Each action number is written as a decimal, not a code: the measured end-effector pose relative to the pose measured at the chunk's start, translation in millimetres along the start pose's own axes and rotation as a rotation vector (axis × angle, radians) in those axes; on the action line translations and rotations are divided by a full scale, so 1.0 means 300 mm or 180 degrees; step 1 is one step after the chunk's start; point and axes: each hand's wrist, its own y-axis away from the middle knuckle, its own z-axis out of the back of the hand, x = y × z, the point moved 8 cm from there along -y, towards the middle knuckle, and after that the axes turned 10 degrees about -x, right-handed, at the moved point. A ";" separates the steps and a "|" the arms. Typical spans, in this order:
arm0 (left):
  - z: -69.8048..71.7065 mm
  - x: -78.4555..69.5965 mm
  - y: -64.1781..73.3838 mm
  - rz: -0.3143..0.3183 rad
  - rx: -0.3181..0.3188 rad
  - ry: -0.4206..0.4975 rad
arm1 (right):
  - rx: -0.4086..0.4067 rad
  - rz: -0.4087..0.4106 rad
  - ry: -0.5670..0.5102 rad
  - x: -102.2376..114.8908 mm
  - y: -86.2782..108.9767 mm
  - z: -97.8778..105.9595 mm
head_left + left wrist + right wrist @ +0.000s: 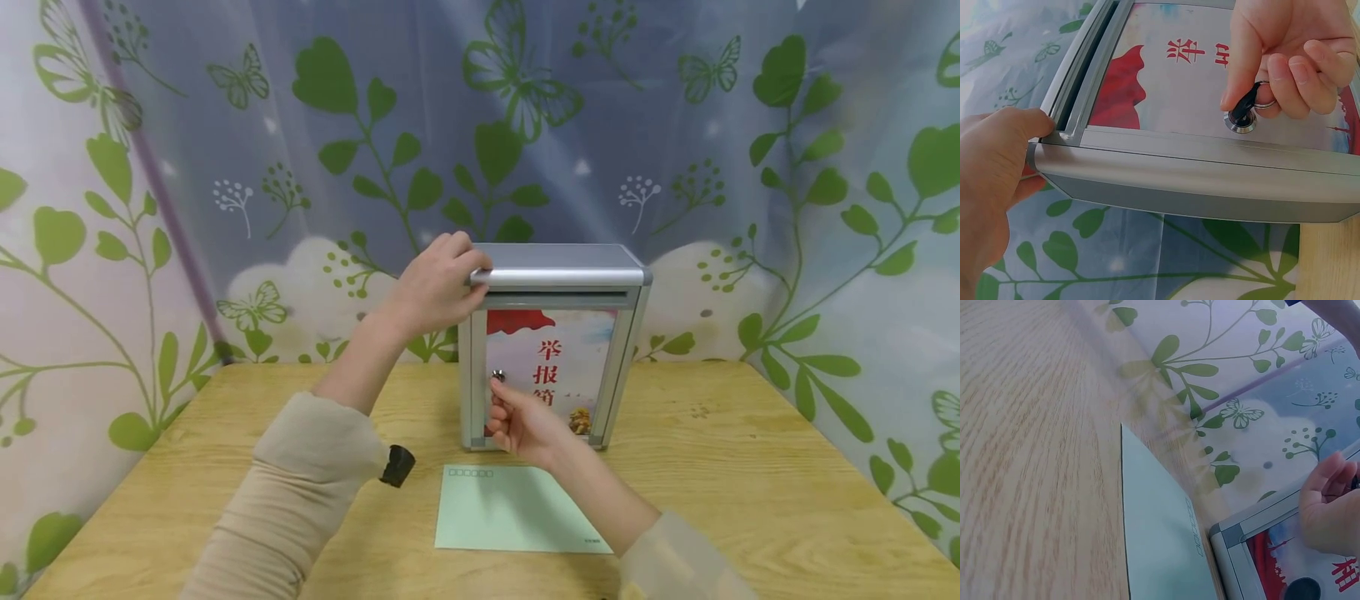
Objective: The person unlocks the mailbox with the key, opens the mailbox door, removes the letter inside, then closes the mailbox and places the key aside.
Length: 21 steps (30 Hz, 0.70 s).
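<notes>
A silver metal letter box (558, 275) stands upright, with a slot below its top edge and red characters on its front panel. My left hand (438, 283) grips its upper left corner; in the left wrist view the thumb lies by the slot end. My right hand (528, 425) is at the left side of the front panel. It pinches a black-headed key (1249, 99), which sits in the round chrome lock (1239, 124). A metal ring (1266, 94) hangs from the key beside the curled fingers. The box door lies flush in its frame.
A pale green envelope (510, 517) lies flat on the wooden table (750, 467) just in front of the box. A black band (397, 466) shows at the left sleeve. Behind the table hangs a curtain (525, 125) printed with leaves and butterflies.
</notes>
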 end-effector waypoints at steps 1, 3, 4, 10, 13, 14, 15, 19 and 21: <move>-0.001 0.001 0.001 0.0006 -0.0001 0.0007 | -0.0007 0.0021 0.0042 0.002 0.001 0.000; -0.002 0.004 0.002 0.0019 0.0001 0.0017 | -0.0027 0.0054 0.0112 0.005 0.004 -0.001; -0.002 0.004 0.003 0.0028 0.0005 0.0022 | -0.0038 0.0073 0.0144 0.006 0.005 -0.001; -0.003 0.009 0.004 0.0076 0.0035 0.0019 | -0.0123 0.0197 0.0337 0.014 0.007 0.000; -0.002 0.009 0.003 0.0074 0.0021 0.0028 | -0.0220 0.0228 0.0380 0.016 0.004 0.005; -0.001 0.008 0.002 0.0070 0.0014 0.0032 | -0.0258 0.0239 0.0395 0.017 0.004 0.007; -0.001 0.008 0.001 0.0064 0.0006 0.0034 | -0.0301 0.0244 0.0403 0.018 0.004 0.009; -0.001 0.007 0.000 0.0041 -0.0021 0.0052 | -0.0454 0.0293 0.0473 0.023 0.005 0.018; -0.001 0.005 0.000 0.0029 -0.0030 0.0060 | -0.0516 0.0314 0.0507 0.025 0.006 0.020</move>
